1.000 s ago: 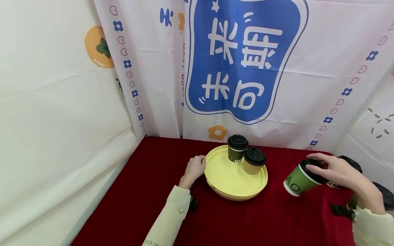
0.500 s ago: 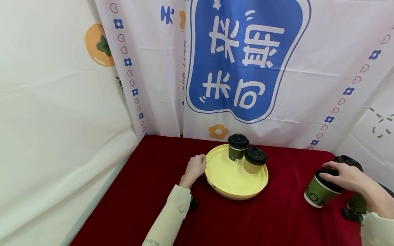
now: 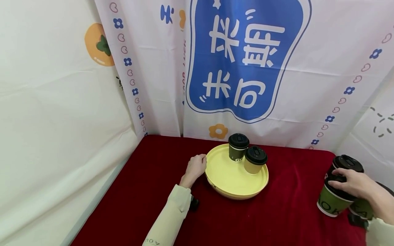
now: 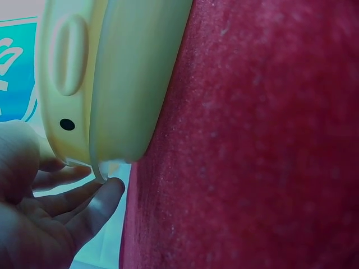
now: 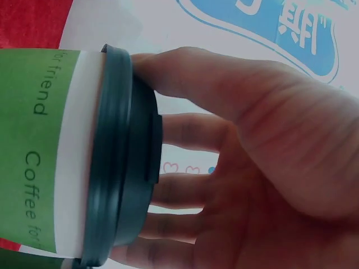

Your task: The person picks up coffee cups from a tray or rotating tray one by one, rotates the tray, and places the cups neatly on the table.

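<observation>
My right hand point(image 3: 358, 184) holds a green paper coffee cup point(image 3: 332, 203) by its black lid, thumb on one side and fingers on the other. In the right wrist view the lid point(image 5: 123, 162) sits between thumb and fingers. At the rim of a round yellow tray point(image 3: 227, 182), my left hand point(image 3: 195, 167) grips the left edge. The left wrist view shows its thumb and fingers at the tray's rim point(image 4: 101, 129). Two lidded cups stand on the tray: a dark green one point(image 3: 236, 154) and a brown one point(image 3: 252, 168).
Behind the held cup stands a dark cup with a black lid point(image 3: 347, 162). Another green cup point(image 3: 362, 208) is beside it, partly hidden by my right hand and wrist. Dark red cloth point(image 3: 277, 222) covers the table. A white printed curtain point(image 3: 160, 112) hangs behind.
My right hand has carried the green cup rightward and down, close to the other cups, and the cup has become more upright. The left hand and tray stay put.
</observation>
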`<state>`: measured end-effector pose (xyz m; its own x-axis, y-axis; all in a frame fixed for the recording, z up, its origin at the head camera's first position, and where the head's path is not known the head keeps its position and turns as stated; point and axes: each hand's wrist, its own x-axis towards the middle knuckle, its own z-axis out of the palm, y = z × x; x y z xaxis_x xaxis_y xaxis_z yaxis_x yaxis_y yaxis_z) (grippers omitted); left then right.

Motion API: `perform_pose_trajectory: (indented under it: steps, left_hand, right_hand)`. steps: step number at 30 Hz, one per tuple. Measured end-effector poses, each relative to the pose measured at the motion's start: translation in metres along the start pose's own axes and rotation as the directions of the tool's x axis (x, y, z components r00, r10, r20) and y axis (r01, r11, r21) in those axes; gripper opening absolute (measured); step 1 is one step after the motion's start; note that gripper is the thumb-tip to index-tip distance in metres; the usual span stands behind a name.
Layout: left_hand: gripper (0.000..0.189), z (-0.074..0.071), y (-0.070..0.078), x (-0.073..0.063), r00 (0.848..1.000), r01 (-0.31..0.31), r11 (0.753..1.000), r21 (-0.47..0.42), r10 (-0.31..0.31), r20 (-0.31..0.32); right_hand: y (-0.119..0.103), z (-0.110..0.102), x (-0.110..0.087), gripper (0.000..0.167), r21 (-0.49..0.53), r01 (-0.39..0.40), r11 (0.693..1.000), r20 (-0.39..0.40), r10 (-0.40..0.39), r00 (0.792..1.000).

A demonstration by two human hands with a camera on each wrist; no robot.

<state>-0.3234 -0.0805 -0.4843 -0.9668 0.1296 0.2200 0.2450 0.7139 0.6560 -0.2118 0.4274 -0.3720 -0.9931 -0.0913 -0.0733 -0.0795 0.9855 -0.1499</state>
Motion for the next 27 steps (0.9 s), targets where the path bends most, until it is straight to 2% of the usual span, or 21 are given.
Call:
perform_pose_trajectory:
  steps: [8,19,27]
  left_hand:
    - [0.033,0.0009,-0.0012,-0.0006,1.000,-0.008,1.000,0.003,0.009,-0.017]
    - [0.034,0.0010,-0.0033,-0.0018,1.000,-0.010,1.000,-0.019,0.009,-0.013]
    - [0.034,0.0030,-0.0032,-0.0007,1.000,-0.006,1.000,-0.004,0.006,-0.008]
  right_hand:
    - [0.0008,0.0022,0.0004,0.057,0.011,-0.012,1.000,-0.023,0.012,1.000]
    - [0.0005,0.0038,-0.0011,0.056,0.032,-0.031,0.999,-0.010,0.031,0.999]
    - [-0.0004,0.0036,-0.0001,0.062,0.051,-0.062,0.997,0.018,0.061,0.998]
